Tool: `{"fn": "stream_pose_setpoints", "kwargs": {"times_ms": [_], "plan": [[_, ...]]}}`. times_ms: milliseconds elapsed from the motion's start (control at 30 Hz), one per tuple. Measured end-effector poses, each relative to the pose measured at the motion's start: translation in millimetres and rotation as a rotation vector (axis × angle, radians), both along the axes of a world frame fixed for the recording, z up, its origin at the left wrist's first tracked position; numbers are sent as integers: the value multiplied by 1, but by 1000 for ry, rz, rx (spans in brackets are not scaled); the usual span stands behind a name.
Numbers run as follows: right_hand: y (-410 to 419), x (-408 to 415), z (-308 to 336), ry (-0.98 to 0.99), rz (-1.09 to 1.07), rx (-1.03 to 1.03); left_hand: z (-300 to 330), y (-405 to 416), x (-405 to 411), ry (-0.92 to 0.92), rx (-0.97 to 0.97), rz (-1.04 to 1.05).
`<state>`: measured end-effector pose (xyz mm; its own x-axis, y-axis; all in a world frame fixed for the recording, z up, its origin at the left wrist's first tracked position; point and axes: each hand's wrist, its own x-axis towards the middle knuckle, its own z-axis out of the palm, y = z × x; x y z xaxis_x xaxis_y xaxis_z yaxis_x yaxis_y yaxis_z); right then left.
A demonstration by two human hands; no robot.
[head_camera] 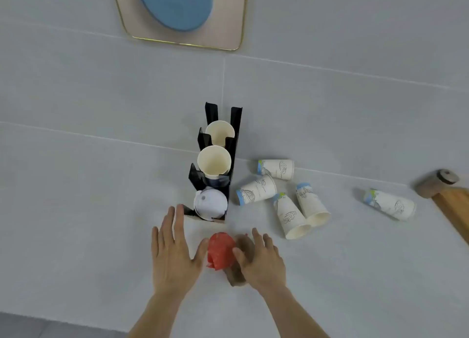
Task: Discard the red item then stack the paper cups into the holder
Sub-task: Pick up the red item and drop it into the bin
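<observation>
Flanking a red item low in the frame's centre, the left hand and right hand are lying spread wide on the white counter, thumbs touching the red item's sides, neither gripping. Just beyond, the black holder is standing mid-frame, carrying two paper cups and white lids. Right of it, four printed cups are lying tipped over together, a fifth cup resting apart toward the right edge by a wooden object.
</observation>
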<state>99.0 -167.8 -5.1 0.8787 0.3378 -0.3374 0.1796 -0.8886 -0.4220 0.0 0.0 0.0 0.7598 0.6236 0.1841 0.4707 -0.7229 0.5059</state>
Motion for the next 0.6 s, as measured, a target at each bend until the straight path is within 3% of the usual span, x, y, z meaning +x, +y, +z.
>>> {"fn": "stream_pose_setpoints", "kwargs": {"times_ms": [400, 600], "plan": [[30, -9, -14, 159, -173, 54, -6, -6, -4, -98, -314, -19], [35, -16, -19, 170, -221, 83, -28, -19, -3, 98, -448, 9]]}}
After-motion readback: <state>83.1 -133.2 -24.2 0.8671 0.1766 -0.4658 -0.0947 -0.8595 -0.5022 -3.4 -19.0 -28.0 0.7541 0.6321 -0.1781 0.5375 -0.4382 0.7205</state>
